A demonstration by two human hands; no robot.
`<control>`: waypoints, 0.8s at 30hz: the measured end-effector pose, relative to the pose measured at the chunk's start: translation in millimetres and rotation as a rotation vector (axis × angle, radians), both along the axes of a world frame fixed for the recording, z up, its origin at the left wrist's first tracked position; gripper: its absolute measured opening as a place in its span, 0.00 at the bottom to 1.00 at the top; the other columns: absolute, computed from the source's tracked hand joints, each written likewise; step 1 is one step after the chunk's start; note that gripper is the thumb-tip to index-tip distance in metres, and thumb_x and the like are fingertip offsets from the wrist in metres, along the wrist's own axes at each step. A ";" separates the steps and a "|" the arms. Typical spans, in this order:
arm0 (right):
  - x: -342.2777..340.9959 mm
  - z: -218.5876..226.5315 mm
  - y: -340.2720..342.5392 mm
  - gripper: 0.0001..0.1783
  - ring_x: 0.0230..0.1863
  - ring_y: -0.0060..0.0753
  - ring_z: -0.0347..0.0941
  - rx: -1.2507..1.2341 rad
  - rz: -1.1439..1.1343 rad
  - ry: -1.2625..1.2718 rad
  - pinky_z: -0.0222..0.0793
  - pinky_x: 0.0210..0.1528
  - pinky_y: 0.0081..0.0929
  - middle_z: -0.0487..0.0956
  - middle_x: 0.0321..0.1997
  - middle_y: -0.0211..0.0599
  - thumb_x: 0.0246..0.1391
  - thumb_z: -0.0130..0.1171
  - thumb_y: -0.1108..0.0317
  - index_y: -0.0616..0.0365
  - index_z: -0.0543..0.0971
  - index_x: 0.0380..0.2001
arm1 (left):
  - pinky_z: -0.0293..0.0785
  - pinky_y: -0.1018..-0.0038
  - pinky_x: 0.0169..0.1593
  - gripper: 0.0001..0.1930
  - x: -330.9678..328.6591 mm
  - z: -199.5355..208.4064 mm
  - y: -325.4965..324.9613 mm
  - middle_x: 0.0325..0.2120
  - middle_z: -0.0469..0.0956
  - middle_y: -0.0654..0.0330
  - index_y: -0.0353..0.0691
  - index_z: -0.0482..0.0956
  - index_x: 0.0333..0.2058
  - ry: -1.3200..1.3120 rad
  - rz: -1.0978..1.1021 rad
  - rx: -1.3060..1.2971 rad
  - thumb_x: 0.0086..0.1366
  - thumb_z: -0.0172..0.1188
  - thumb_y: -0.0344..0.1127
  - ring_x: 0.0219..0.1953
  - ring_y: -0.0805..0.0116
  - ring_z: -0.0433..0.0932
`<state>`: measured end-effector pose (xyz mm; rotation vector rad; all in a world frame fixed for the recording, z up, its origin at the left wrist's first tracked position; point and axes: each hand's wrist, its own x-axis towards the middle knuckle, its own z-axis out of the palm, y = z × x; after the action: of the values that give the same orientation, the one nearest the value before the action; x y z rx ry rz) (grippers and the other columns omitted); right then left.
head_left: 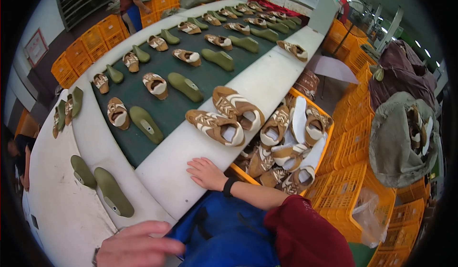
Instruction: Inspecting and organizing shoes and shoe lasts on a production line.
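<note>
My right hand (207,173), with a black band at its wrist, lies flat on a white ledge (167,183), fingers stretched and holding nothing. Just beyond it stands a pair of tan-and-white sneakers, the nearer sneaker (210,125) beside the farther sneaker (233,102). At the lower left my left hand (140,244) is raised with fingers apart, nothing visible in it. Nearest to that hand, a green shoe last (113,193) lies on the white surface next to a smaller-looking green last (83,171). Rows of sneaker uppers (118,113) and green lasts (146,124) rest on the dark green belt (143,157).
Against the ledge at my right stands an orange crate (329,145) full of sneakers and white insole-like pieces. Stacked orange crates (343,181) line the right side, with a grey cloth-covered bundle (386,152) on them. A person (130,2) stands behind the belt; another sneaker (292,51) sits farther along the ledge.
</note>
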<state>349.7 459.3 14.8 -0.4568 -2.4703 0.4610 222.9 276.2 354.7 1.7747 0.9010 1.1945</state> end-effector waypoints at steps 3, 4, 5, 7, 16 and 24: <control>-2.2 -1.7 3.4 0.15 0.55 0.39 0.61 0.005 -0.025 0.011 0.55 0.59 0.40 0.70 0.51 0.35 0.47 0.55 0.65 0.54 0.74 0.40 | 0.63 0.57 0.54 0.32 45.3 14.2 47.0 0.37 0.74 0.47 0.30 0.71 0.45 -0.434 -0.248 0.392 0.63 0.41 0.59 0.44 0.48 0.73; -0.1 -5.5 6.1 0.15 0.55 0.39 0.61 0.009 -0.032 0.004 0.55 0.59 0.40 0.70 0.51 0.35 0.46 0.55 0.65 0.53 0.74 0.40 | 0.63 0.57 0.54 0.32 37.5 4.7 58.5 0.37 0.74 0.47 0.30 0.71 0.45 -0.460 -0.268 0.369 0.63 0.41 0.59 0.44 0.48 0.73; 0.4 -4.4 5.8 0.15 0.56 0.39 0.61 0.000 -0.028 -0.001 0.55 0.58 0.40 0.70 0.51 0.35 0.46 0.55 0.65 0.53 0.74 0.40 | 0.63 0.57 0.54 0.32 41.0 3.9 60.5 0.37 0.74 0.47 0.30 0.71 0.45 -0.436 -0.260 0.345 0.63 0.41 0.58 0.44 0.48 0.73; 1.7 -4.1 5.4 0.14 0.56 0.39 0.61 -0.010 -0.040 0.002 0.56 0.58 0.40 0.70 0.51 0.35 0.46 0.55 0.65 0.53 0.74 0.39 | 0.63 0.58 0.54 0.31 49.1 2.2 65.8 0.37 0.74 0.47 0.30 0.71 0.44 -0.390 -0.246 0.303 0.63 0.41 0.58 0.44 0.49 0.73; -0.6 -4.7 -1.3 0.15 0.56 0.40 0.62 -0.006 -0.020 -0.017 0.57 0.58 0.40 0.70 0.51 0.37 0.46 0.56 0.66 0.55 0.74 0.39 | 0.64 0.63 0.51 0.27 72.5 -4.5 83.6 0.37 0.74 0.49 0.31 0.71 0.41 -0.226 -0.151 0.186 0.64 0.42 0.53 0.43 0.54 0.73; -3.8 2.3 4.4 0.15 0.55 0.41 0.62 0.019 -0.039 -0.018 0.55 0.59 0.40 0.69 0.52 0.37 0.45 0.55 0.65 0.54 0.73 0.39 | 0.65 0.67 0.49 0.23 69.7 0.1 75.9 0.37 0.74 0.50 0.31 0.71 0.38 -0.080 0.047 0.082 0.64 0.43 0.50 0.43 0.57 0.73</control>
<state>346.0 463.7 17.1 -0.5021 -2.4767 0.4190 292.5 352.1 354.8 1.7656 0.8623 1.3402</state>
